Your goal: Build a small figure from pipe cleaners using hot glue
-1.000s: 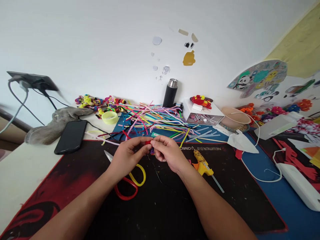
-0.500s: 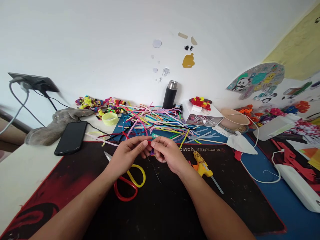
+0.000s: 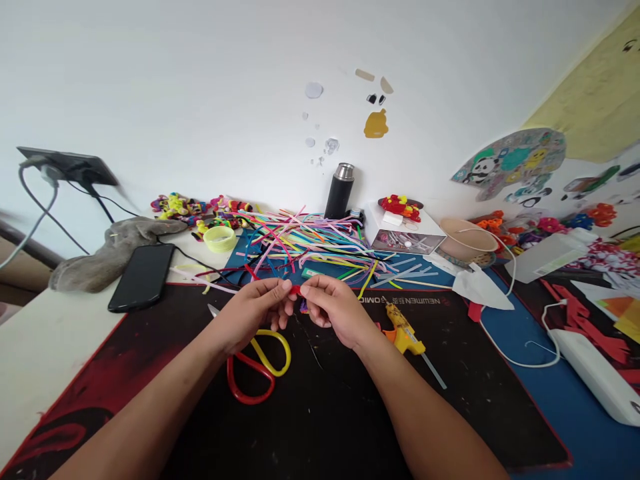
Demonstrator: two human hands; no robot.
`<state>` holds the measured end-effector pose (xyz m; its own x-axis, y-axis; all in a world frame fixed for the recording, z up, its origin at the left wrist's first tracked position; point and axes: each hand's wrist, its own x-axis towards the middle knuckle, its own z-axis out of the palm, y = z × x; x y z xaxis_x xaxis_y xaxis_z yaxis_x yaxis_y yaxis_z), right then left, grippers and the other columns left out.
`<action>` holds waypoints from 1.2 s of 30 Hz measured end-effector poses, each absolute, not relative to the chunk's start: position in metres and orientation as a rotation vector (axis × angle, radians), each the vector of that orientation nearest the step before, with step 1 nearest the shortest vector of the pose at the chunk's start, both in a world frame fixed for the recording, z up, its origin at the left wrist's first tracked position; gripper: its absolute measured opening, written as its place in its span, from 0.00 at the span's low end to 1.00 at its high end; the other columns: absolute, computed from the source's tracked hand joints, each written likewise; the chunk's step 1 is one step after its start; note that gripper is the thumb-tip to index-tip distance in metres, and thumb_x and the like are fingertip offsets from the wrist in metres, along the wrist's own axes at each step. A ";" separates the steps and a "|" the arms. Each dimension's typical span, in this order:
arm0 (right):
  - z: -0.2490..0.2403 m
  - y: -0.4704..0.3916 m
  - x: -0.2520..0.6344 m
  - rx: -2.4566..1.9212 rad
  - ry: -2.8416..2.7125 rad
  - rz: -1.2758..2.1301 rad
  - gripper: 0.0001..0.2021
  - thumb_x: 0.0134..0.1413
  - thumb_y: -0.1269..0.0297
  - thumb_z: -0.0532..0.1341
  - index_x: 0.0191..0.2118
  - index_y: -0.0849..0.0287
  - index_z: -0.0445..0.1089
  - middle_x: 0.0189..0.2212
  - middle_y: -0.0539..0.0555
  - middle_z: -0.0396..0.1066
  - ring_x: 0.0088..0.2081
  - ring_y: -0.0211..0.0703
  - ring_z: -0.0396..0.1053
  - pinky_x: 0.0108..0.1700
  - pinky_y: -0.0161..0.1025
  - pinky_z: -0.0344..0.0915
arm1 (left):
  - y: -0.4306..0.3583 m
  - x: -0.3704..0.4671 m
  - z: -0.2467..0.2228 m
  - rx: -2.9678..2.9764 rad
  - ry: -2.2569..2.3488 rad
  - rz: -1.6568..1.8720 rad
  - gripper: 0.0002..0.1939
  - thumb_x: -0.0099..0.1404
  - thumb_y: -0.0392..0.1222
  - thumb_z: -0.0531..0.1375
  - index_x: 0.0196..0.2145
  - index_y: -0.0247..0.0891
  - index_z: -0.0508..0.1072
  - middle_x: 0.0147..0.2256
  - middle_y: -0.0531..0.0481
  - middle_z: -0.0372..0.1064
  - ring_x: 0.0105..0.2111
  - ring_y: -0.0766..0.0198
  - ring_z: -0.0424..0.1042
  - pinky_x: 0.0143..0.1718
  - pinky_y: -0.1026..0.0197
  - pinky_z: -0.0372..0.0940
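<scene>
A small red piece (image 3: 295,290) is pinched between the thumbs and fingertips of both hands, above the black mat (image 3: 320,427). My left hand (image 3: 259,308) grips its left end, and my right hand (image 3: 331,308) closes on its right end. Most of the piece is covered by the fingers. Below my left wrist lie scissors (image 3: 253,399) with one red and one yellow handle, partly hidden by the hand. Something small and purple (image 3: 304,307) shows behind the fingers. To the right of my right hand rests a yellow glue gun (image 3: 406,333) with a clear stick.
Many coloured pipe cleaners (image 3: 320,240) are heaped behind the hands, near a black flask (image 3: 340,193) and a white box (image 3: 407,238). A phone (image 3: 143,277) lies left. A white power bank (image 3: 597,377) and its cable lie right.
My left hand has shifted slightly down and left, its fingers less arched. More of the red piece shows between the fingertips. The view has moved very slightly.
</scene>
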<state>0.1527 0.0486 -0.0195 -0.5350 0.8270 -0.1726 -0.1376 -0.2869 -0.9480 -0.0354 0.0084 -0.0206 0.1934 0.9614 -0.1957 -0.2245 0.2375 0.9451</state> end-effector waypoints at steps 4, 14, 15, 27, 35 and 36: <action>-0.019 0.048 0.152 -0.891 -1.300 1.893 0.16 0.53 0.52 0.71 0.34 0.58 0.71 0.17 0.42 0.63 0.16 0.30 0.55 0.18 0.31 0.44 | 0.008 -0.035 -0.019 0.847 0.972 1.012 0.24 0.58 0.60 0.74 0.30 0.35 0.77 0.25 0.51 0.73 0.22 0.68 0.69 0.22 0.67 0.61; -0.020 0.048 0.152 -0.833 -1.240 1.969 0.17 0.54 0.50 0.72 0.34 0.58 0.70 0.17 0.42 0.63 0.16 0.30 0.55 0.18 0.31 0.42 | 0.007 -0.031 -0.015 0.758 0.911 1.024 0.24 0.55 0.56 0.77 0.25 0.34 0.74 0.22 0.53 0.68 0.20 0.71 0.65 0.21 0.69 0.55; -0.020 0.048 0.152 -0.826 -1.231 1.981 0.18 0.54 0.49 0.72 0.35 0.58 0.70 0.17 0.42 0.63 0.16 0.30 0.55 0.18 0.31 0.41 | 0.007 -0.031 -0.015 0.759 0.907 1.034 0.24 0.56 0.56 0.77 0.25 0.34 0.74 0.22 0.53 0.67 0.20 0.71 0.64 0.21 0.68 0.55; -0.023 0.046 0.150 -0.759 -1.107 2.101 0.20 0.52 0.51 0.75 0.34 0.59 0.69 0.17 0.41 0.62 0.16 0.28 0.53 0.20 0.32 0.39 | 0.008 -0.028 -0.019 0.727 0.886 1.104 0.23 0.55 0.54 0.78 0.25 0.34 0.74 0.22 0.54 0.65 0.19 0.72 0.62 0.20 0.68 0.52; -0.026 0.044 0.146 -0.729 -1.047 2.115 0.20 0.52 0.51 0.75 0.35 0.58 0.68 0.18 0.41 0.61 0.16 0.28 0.52 0.20 0.32 0.39 | 0.009 -0.023 -0.023 0.649 0.832 1.159 0.22 0.52 0.51 0.79 0.27 0.32 0.76 0.22 0.55 0.65 0.19 0.74 0.59 0.18 0.69 0.50; -0.027 0.044 0.146 -0.722 -1.042 2.114 0.20 0.52 0.50 0.75 0.35 0.58 0.67 0.17 0.40 0.61 0.16 0.28 0.52 0.20 0.32 0.39 | 0.009 -0.022 -0.023 0.646 0.828 1.162 0.22 0.52 0.51 0.79 0.26 0.31 0.76 0.21 0.55 0.65 0.19 0.74 0.59 0.18 0.69 0.50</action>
